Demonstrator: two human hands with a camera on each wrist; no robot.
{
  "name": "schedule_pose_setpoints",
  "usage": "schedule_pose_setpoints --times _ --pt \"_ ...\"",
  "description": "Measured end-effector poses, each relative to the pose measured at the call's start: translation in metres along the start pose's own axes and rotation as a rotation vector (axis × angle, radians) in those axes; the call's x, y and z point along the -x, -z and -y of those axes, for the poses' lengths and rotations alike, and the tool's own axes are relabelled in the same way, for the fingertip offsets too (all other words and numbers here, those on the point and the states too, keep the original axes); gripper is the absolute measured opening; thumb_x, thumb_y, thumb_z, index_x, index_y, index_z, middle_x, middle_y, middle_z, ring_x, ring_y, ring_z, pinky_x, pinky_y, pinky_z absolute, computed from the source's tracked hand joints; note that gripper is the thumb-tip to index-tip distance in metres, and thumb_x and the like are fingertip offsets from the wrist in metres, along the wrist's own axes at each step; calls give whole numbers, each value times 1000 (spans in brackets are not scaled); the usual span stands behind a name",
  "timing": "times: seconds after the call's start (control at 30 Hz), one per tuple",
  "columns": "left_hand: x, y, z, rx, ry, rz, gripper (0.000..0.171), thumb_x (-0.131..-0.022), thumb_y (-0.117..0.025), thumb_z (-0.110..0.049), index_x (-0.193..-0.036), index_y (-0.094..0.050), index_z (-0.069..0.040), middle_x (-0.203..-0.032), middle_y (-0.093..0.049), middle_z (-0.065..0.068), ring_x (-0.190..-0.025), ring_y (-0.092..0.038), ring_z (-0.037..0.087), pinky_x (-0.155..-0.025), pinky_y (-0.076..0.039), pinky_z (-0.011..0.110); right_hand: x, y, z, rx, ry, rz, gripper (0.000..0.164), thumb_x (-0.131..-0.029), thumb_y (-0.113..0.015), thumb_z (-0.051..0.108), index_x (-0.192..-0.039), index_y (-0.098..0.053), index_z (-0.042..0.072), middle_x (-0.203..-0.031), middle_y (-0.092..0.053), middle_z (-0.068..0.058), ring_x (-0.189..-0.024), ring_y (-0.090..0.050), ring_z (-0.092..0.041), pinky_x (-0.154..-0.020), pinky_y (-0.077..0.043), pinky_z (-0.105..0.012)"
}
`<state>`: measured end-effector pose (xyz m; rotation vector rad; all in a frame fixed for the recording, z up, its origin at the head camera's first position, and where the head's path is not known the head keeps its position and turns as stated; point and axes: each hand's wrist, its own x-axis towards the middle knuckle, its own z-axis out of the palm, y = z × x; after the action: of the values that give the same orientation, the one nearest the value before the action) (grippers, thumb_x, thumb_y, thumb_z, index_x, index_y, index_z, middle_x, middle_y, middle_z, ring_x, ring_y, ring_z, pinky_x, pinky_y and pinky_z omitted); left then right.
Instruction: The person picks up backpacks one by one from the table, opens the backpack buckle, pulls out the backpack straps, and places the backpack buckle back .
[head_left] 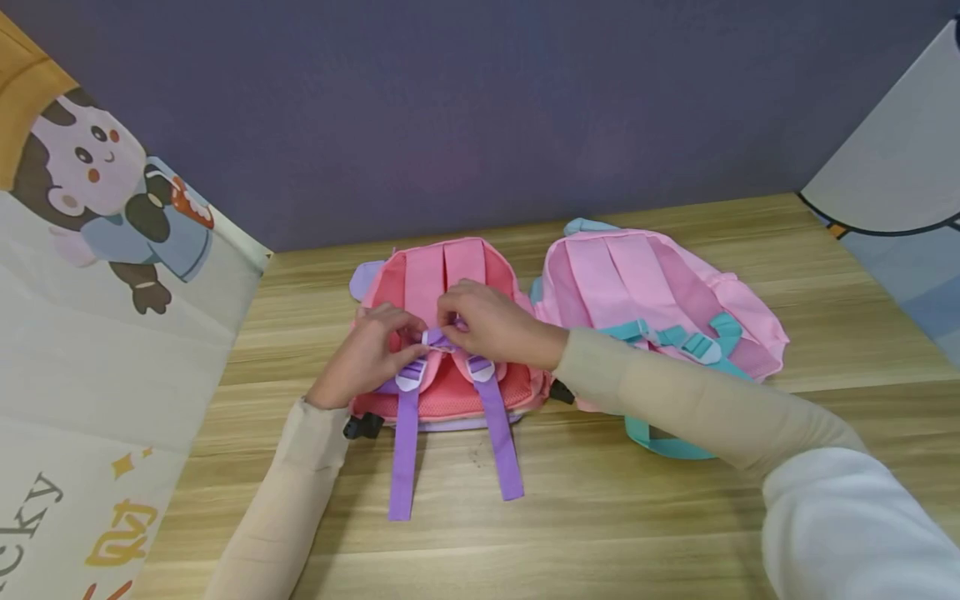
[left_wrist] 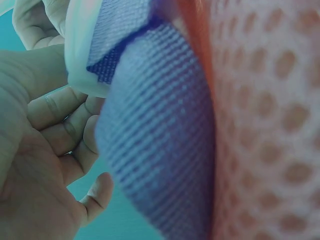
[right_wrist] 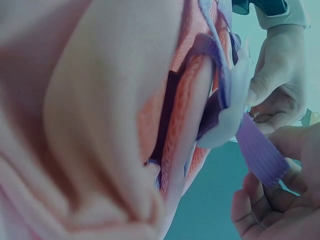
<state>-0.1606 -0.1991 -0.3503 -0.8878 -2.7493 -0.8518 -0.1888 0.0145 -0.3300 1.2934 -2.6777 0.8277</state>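
A coral-pink backpack (head_left: 423, 283) lies with its shoulder-strap side up. Across its straps runs a purple chest strap with a white buckle (head_left: 433, 337). My left hand (head_left: 375, 352) holds the buckle between thumb and fingers. In the left wrist view the white plastic (left_wrist: 82, 55) sits at the fingertips, with purple webbing (left_wrist: 155, 125) looping beside it. My right hand (head_left: 498, 325) pinches a purple strap end (right_wrist: 260, 150) that comes out of the buckle, as the right wrist view shows. Two purple strap tails (head_left: 405, 458) hang toward me onto the table.
A light-pink backpack (head_left: 622, 275) with teal straps (head_left: 675, 450) lies to the right, right beside the coral one, partly under my right forearm. Black clips (head_left: 363, 427) stick out at the coral bag's lower corner. A dark panel (head_left: 480, 117) stands behind the wooden table (head_left: 600, 533).
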Motion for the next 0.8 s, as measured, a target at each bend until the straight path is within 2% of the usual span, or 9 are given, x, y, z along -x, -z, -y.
schedule_pose_setpoints --times 0.1,0.23,0.4,0.53,0.7,0.8 --pt "0 0 1 1 -1 0 19 -77 -79 -10 -92 -68 -7 -80 -60 -3 -80 -50 14 -81 -29 40 1 2 -1 -1 11 -22 12 -84 -68 8 -78 -60 15 -78 -54 5 -78 -47 -14 -70 -40 -25" --pt "0 0 1 1 2 2 20 -77 -79 -11 -93 -68 -7 -80 -60 -2 -81 -51 14 -82 -29 40 4 7 -3 -19 -14 -41 8 -84 -68 12 -86 -61 14 -83 -54 5 -79 -48 -12 -69 -41 -25" --pt "0 0 0 2 17 14 20 -78 -78 -12 -93 -67 -6 -81 -59 -1 -82 -51 15 -82 -31 38 9 14 -4 -86 -79 -47 26 -84 -72 17 -104 -56 12 -88 -54 3 -79 -51 -14 -66 -43 -27" --pt "0 -1 0 -2 27 23 20 -79 -78 -13 -94 -66 -7 -82 -59 0 -83 -50 16 -82 -30 38 11 22 -5 -120 -76 -72 34 -86 -70 16 -115 -51 11 -88 -54 1 -76 -53 -17 -65 -44 -28" --pt "0 -1 0 -10 32 24 20 -80 -77 -14 -95 -64 -8 -85 -59 1 -86 -51 17 -85 -28 42 16 32 -9 -89 -71 -115 32 -90 -63 14 -119 -51 9 -86 -54 -1 -74 -55 -21 -66 -44 -29" --pt "1 -2 0 0 27 17 21 -80 -77 -13 -95 -64 -8 -86 -60 2 -86 -52 17 -87 -28 43 19 35 -13 -75 -80 -145 33 -89 -63 14 -120 -52 10 -85 -55 1 -67 -54 -19 -63 -44 -29"
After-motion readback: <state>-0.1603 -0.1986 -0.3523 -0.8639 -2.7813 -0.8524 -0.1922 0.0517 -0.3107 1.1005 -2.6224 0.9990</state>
